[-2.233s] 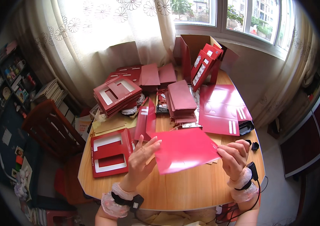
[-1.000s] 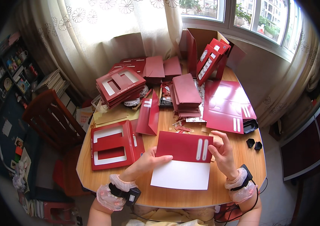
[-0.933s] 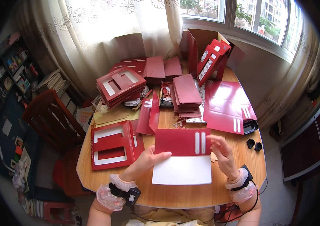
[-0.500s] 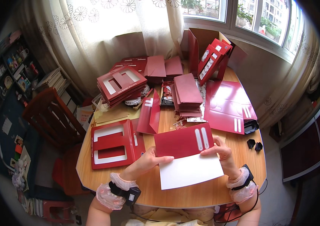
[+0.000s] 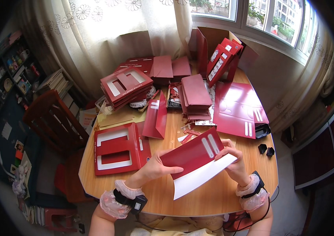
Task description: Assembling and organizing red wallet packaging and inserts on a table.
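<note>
Holding one folded red card (image 5: 190, 153) above the near part of the surface (image 5: 198, 206), with its long axis slanting from lower left to upper right, two white slots (image 5: 210, 145) near the right end and one white flap (image 5: 198, 179) toward the body. Clamped on its left end with the grip of the left hand (image 5: 154, 171), on its right end with that of the right hand (image 5: 236, 162). Farther right: two small black pieces (image 5: 262, 148), one black tray (image 5: 262, 131), one flat red sheet (image 5: 234, 106).
</note>
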